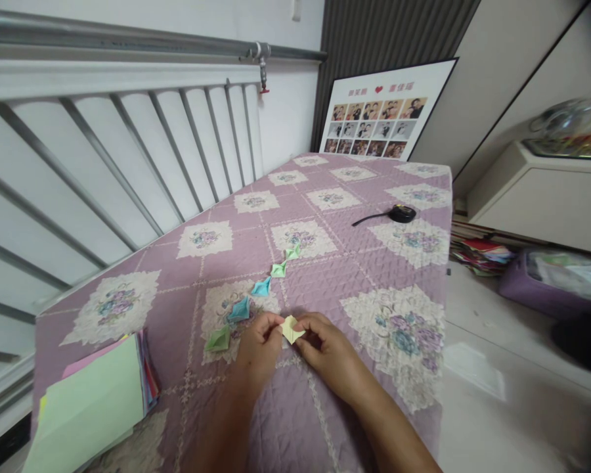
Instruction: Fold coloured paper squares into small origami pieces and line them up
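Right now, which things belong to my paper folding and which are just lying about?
Belongs, apparently:
pale yellow folded paper piece
five green and blue folded paper pieces
multicoloured paper stack, probably

Likely lying about:
black rounded object with thin strap
purple plastic bin
white photo board

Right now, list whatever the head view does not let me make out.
All in the head view:
Yellow paper: underside faces away; left hand and right hand cover its side corners.
Paper stack: most sheets lie hidden under the top one.
Photo board: pictures too small for detail.
Purple bin: contents blurred.
Dark object: blurred and cut off by the right edge.
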A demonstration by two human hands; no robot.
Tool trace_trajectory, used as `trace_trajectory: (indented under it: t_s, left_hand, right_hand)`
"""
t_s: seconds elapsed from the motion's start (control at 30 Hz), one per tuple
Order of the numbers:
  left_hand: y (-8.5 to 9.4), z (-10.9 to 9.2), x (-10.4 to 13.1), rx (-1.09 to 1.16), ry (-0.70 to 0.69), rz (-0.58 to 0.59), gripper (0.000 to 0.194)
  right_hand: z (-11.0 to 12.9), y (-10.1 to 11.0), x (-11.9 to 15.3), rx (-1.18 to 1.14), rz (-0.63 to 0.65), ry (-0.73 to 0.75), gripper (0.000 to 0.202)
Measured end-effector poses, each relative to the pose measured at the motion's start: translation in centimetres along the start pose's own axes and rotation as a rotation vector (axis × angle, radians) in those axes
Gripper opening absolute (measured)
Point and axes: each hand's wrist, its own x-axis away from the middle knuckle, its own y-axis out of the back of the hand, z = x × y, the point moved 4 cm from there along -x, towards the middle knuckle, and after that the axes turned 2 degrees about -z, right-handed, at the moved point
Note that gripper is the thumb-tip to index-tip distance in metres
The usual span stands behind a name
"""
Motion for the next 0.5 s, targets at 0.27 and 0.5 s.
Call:
trace_trajectory:
  t_s: [0.27,0.5]
  left_hand:
    - [-0.9,0.1,0.6,-0.284,-0.067,0.124,0.019]
    - [-1.5,-1.5,1.2,-0.536,-0.207,0.146,0.020]
  right_hand:
    - [-0.3,1.5,0.6,0.106,0.003,-0.076,0.011]
    - [-1.3,1.5,0.8,0.233,0.039,-0.002,0.014]
